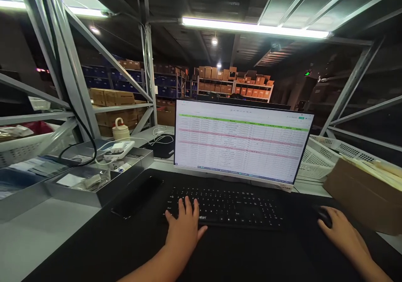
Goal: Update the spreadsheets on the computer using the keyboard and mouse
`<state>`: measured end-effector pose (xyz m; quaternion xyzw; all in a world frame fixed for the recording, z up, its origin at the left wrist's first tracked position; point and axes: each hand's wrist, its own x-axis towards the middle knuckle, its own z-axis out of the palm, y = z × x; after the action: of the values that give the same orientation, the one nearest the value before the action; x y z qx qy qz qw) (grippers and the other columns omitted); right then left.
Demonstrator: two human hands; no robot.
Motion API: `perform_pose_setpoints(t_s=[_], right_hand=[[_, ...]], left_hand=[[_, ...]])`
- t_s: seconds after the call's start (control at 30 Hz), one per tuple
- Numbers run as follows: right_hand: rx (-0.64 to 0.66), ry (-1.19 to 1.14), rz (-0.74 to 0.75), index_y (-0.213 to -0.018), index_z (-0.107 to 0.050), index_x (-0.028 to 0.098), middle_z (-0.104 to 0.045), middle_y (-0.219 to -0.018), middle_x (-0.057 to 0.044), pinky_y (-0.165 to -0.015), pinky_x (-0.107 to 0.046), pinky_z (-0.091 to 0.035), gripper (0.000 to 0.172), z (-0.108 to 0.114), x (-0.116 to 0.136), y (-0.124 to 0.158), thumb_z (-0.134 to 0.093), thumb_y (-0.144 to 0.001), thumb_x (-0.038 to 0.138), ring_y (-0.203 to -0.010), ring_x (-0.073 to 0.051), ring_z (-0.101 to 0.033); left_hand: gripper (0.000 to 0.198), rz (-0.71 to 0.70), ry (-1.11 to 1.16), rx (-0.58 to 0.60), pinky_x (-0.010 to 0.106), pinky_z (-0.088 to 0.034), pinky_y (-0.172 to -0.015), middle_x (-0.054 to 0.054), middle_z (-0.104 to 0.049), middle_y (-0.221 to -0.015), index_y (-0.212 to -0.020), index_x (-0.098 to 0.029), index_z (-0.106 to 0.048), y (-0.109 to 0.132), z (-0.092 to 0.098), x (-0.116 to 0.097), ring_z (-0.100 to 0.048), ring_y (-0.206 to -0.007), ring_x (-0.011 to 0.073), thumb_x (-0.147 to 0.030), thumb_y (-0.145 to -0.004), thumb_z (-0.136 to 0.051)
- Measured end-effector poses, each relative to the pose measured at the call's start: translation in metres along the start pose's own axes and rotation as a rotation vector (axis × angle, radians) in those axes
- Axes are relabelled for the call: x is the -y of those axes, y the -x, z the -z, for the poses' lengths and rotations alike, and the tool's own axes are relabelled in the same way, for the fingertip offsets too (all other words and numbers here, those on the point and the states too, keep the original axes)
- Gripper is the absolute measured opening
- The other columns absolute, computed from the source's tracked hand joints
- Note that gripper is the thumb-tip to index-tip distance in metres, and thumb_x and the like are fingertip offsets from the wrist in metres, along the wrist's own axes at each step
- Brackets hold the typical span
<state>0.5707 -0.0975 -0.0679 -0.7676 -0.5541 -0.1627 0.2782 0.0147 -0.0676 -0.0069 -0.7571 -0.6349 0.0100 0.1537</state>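
My left hand point(184, 223) lies over the left end of a black keyboard point(226, 208), its fingers spread on the keys and the thumb stretched out to the right. At the right, my right hand point(341, 229) is wrapped round a black computer mouse point(324, 216), whose front end shows past the fingers. Both rest on a wide black desk mat point(245, 252). Behind the keyboard stands a monitor point(238, 148) showing a spreadsheet with a green header row and some pink rows. The text on it is too small to read.
A dark phone point(138, 198) lies left of the keyboard. Farther left are grey trays point(103, 190) with small items, a power strip point(124, 150) and a cream lidded container point(121, 130). A cardboard box point(361, 194) and white baskets point(317, 156) stand at the right.
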Motion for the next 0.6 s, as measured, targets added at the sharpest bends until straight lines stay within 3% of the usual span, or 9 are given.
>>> perform_pose_setpoints(t_s=[0.2,0.4,0.6], right_hand=[[-0.008,-0.020,-0.045,-0.109,-0.062,0.018,-0.066,-0.113,-0.016,-0.101,-0.045,-0.049,0.051,0.005,0.007,0.000,-0.048,-0.071,0.049,-0.112,-0.032,-0.064],[-0.003,-0.035,-0.020,-0.121,-0.061,0.023,-0.063,-0.125,-0.011,-0.104,-0.045,-0.048,0.054,0.004,0.008,0.003,-0.050,-0.074,0.046,-0.119,-0.029,-0.061],[-0.009,-0.033,-0.043,-0.110,-0.062,0.020,-0.065,-0.115,-0.015,-0.103,-0.045,-0.048,0.049,0.000,0.004,0.001,-0.048,-0.073,0.047,-0.113,-0.030,-0.064]], left_hand=[[0.062,-0.003,-0.025,-0.038,0.078,-0.039,-0.098,0.025,-0.039,-0.155,-0.150,-0.019,-0.037,0.000,-0.006,0.000,-0.037,-0.142,0.0446,-0.038,-0.092,-0.050],[0.061,-0.002,-0.028,-0.054,0.078,-0.039,-0.098,0.024,-0.040,-0.154,-0.150,-0.020,-0.037,-0.002,-0.015,0.001,-0.038,-0.142,0.0444,-0.037,-0.092,-0.049],[0.062,-0.004,-0.032,-0.075,0.079,-0.038,-0.097,0.025,-0.040,-0.154,-0.150,-0.019,-0.038,-0.003,-0.018,0.001,-0.038,-0.141,0.0454,-0.038,-0.091,-0.050]])
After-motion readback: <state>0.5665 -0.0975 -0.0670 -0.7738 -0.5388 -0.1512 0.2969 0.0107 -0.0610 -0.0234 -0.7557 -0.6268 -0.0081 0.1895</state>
